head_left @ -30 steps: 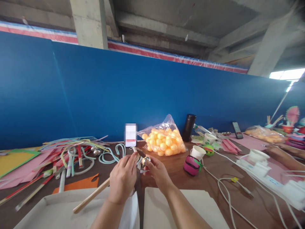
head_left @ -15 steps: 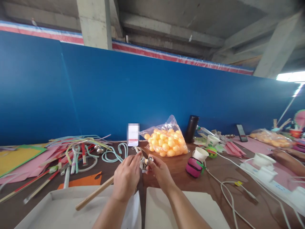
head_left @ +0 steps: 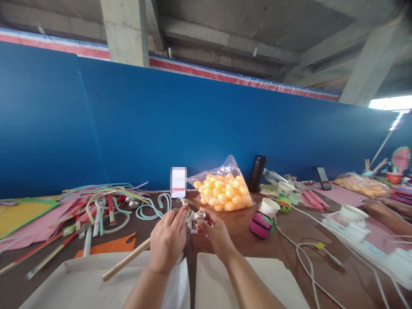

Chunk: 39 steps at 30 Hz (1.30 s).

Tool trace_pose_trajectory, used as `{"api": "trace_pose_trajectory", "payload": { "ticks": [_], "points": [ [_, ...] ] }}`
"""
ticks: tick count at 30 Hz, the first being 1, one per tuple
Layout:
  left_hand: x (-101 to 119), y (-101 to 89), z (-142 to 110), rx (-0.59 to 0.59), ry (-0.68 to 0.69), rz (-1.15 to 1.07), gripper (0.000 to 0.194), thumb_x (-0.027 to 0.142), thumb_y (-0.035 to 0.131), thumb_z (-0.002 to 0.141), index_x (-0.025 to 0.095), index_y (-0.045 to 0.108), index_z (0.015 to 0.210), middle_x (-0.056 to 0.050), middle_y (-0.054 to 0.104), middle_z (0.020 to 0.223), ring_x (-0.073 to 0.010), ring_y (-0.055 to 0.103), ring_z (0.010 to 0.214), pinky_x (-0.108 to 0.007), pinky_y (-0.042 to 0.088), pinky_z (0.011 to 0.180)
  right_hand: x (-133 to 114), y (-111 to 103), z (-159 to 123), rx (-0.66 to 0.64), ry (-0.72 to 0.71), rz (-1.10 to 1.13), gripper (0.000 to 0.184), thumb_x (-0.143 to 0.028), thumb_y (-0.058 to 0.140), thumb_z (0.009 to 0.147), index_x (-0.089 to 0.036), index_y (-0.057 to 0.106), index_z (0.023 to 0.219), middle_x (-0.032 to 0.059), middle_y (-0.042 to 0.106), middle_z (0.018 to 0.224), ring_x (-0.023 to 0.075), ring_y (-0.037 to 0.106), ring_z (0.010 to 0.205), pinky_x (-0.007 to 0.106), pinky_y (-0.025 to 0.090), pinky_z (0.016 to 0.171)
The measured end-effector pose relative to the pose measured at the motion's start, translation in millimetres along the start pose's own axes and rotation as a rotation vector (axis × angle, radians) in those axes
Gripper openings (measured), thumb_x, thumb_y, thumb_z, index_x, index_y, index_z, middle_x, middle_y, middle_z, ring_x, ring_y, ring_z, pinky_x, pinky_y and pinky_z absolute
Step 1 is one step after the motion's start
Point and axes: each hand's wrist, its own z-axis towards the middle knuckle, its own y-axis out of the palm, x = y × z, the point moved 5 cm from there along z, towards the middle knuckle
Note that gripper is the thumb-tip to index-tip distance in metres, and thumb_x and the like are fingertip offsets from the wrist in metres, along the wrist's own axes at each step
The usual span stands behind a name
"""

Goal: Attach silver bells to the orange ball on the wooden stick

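Note:
My left hand [head_left: 168, 240] is closed around a wooden stick [head_left: 127, 260], whose rounded end slants down toward the lower left. By its fingertips a dark, pointed piece [head_left: 192, 207] sticks out; whether it belongs to the stick is hidden. My right hand [head_left: 216, 236] pinches a shiny silver bell [head_left: 200, 215] between thumb and fingers, close beside the dark piece. Below the bell another small shiny bit [head_left: 193, 225] shows, too small to make out.
Beyond the hands lie a clear bag of orange balls [head_left: 222, 194], a phone [head_left: 179, 182] and a black bottle [head_left: 258, 174]. Tubing and sticks [head_left: 106, 206] clutter the left. A magenta pouch-like thing [head_left: 260, 224], paper cup [head_left: 269, 207] and white cables [head_left: 305, 257] lie right; another person's hand [head_left: 383, 211] is farther right.
The silver bell shows more fully now between my right fingers. Both hands hold nearly the same place; the whole view has shifted slightly.

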Motion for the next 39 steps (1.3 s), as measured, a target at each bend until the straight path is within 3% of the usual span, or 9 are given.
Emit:
{"api": "trace_pose_trajectory", "payload": {
  "ticks": [4,8,13,18,23,28,33,39],
  "points": [
    [1,5.9,0,-0.104,0.015,-0.034,0.031,0.018,0.044,0.088,0.023,0.059,0.114,-0.005,0.067,0.092,-0.0152,0.062,0.081,-0.026,0.045,0.072,-2,2,0,-0.035,0.011,-0.031,0.039,-0.039,0.072,0.069,-0.020,0.066,0.102,-0.0013,0.060,0.069,0.0137,0.057,0.064,0.029,0.051,0.066],
    [-4,3.3,-1,-0.023,-0.046,0.005,0.031,0.020,0.049,0.086,0.022,0.059,0.115,-0.005,0.067,0.094,-0.0166,0.062,0.082,-0.027,0.044,0.073,1,1,0,-0.002,0.015,-0.005,0.044,-0.040,0.073,0.068,-0.020,0.064,0.106,0.0010,0.061,0.078,0.0144,0.057,0.067,0.030,0.052,0.067],
    [-3,8.2,-2,-0.117,-0.013,-0.016,0.031,0.018,0.047,0.086,0.024,0.059,0.115,-0.003,0.067,0.092,-0.0146,0.062,0.080,-0.026,0.043,0.071,4,2,1,-0.029,-0.019,0.014,0.039,-0.039,0.071,0.070,-0.019,0.065,0.103,0.0013,0.060,0.077,0.0134,0.055,0.065,0.030,0.052,0.067],
    [-5,3.2,-1,-0.036,-0.053,0.009,0.031,0.020,0.050,0.085,0.023,0.059,0.115,-0.005,0.067,0.095,-0.0157,0.061,0.081,-0.026,0.043,0.072,3,0,2,-0.008,-0.019,0.014,0.041,-0.040,0.071,0.070,-0.019,0.065,0.104,0.0019,0.059,0.078,0.0135,0.054,0.066,0.029,0.052,0.066],
    [-1,9.2,-3,-0.122,-0.010,-0.016,0.031,0.020,0.048,0.086,0.024,0.059,0.115,-0.004,0.067,0.092,-0.0150,0.061,0.080,-0.025,0.043,0.071,-1,1,0,-0.016,-0.011,-0.033,0.041,-0.042,0.071,0.069,-0.019,0.066,0.102,0.0004,0.059,0.072,0.0138,0.055,0.065,0.028,0.052,0.063],
    [-10,-2.2,-1,0.027,-0.117,0.052,0.029,0.021,0.051,0.085,0.023,0.060,0.113,-0.004,0.067,0.093,-0.0156,0.061,0.081,-0.025,0.042,0.071,-2,0,-2,0.030,0.003,-0.020,0.044,-0.040,0.072,0.067,-0.020,0.065,0.106,0.0013,0.062,0.079,0.0138,0.056,0.066,0.027,0.052,0.063],
    [-6,-6.5,1,0.059,-0.073,0.053,0.029,0.020,0.053,0.084,0.022,0.060,0.112,-0.004,0.067,0.089,-0.0153,0.060,0.077,-0.026,0.042,0.070,3,-2,0,0.026,0.002,0.006,0.046,-0.038,0.071,0.069,-0.020,0.063,0.110,0.0027,0.061,0.083,0.0138,0.055,0.068,0.027,0.052,0.062],
    [3,4.1,-2,-0.066,0.004,-0.034,0.032,0.017,0.050,0.085,0.023,0.058,0.116,-0.004,0.066,0.091,-0.0151,0.060,0.081,-0.027,0.043,0.073,-3,3,-2,-0.058,-0.017,-0.039,0.037,-0.040,0.068,0.073,-0.019,0.066,0.104,0.0022,0.058,0.080,0.0140,0.054,0.070,0.027,0.051,0.065]
  ]
}}
